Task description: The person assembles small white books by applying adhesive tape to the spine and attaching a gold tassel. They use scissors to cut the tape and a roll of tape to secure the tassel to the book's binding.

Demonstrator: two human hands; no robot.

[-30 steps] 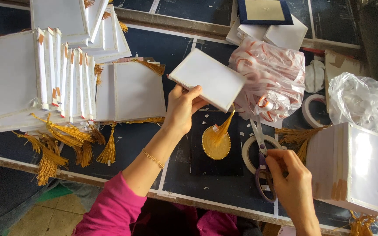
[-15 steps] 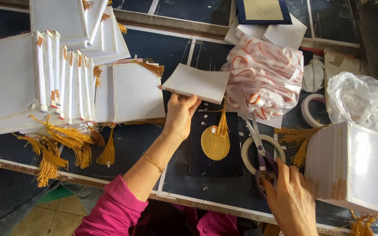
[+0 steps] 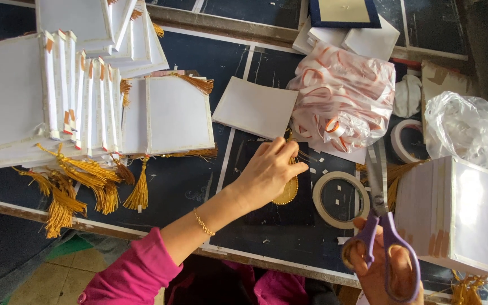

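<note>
— Scissors point(image 3: 380, 226), purple-handled: where?
— In the right hand point(image 3: 382, 271), at the near edge of the table point(image 3: 199, 62); fingers clenched through the handle loops, blades closed and pointing away, over the rim of a tape roll point(image 3: 339, 199).
— Left hand point(image 3: 266, 172)?
— Resting on a dark mat, fingers pinching the gold tassel cord of a round gold ornament point(image 3: 286, 191) that lies partly under the palm.
— White card point(image 3: 254, 107)?
— Flat on the table just beyond the left fingertips — released, not touching the hand.
— Surroundings?
— Bag of pink-and-white ribbon point(image 3: 343, 96) right of the card; stacked white booklets with gold tassels point(image 3: 80, 107) on the left; a white box point(image 3: 470, 217) just beside the scissors; crumpled clear plastic point(image 3: 470, 130) behind it.
</note>
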